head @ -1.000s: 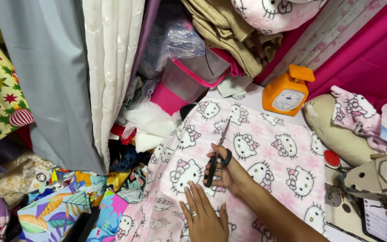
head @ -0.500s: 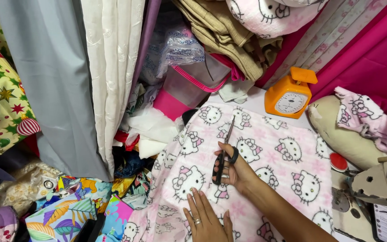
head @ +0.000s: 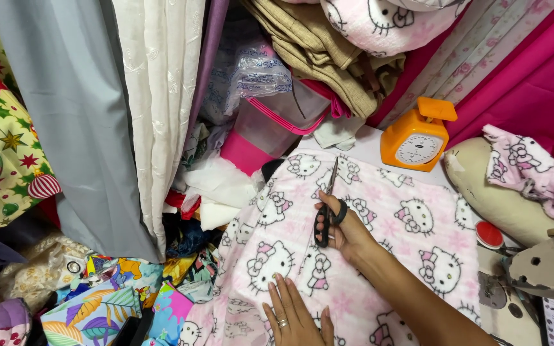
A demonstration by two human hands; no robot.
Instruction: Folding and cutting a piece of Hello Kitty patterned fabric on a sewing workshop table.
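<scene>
Piled cloth and hanging curtains point(head: 97, 115) crowd a sewing table, where pink cartoon-cat fabric point(head: 392, 218) is spread flat. Black-handled scissors point(head: 326, 205) are clenched in the right hand point(head: 347, 230), blades pointing far, while the fabric is pinned flat by the open left hand point(head: 293, 314) nearer, so it cannot shift. An orange scale point(head: 418, 136) stands beyond.

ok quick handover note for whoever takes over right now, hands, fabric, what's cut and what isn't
Right hand: fingers through the black handles of the scissors, blades pointing away over the cloth; whether they are shut I cannot tell.
Left hand: flat on the pink cat-print fabric, near edge, pressing it down; ring on one finger.
Fabric lies spread across the table, with an orange kitchen scale beyond it and a sewing machine at the right.
Done: fabric laid out and held, scissors on it.
Left: no finished cut line shows; how far the cut runs is hidden by the hand.
</scene>
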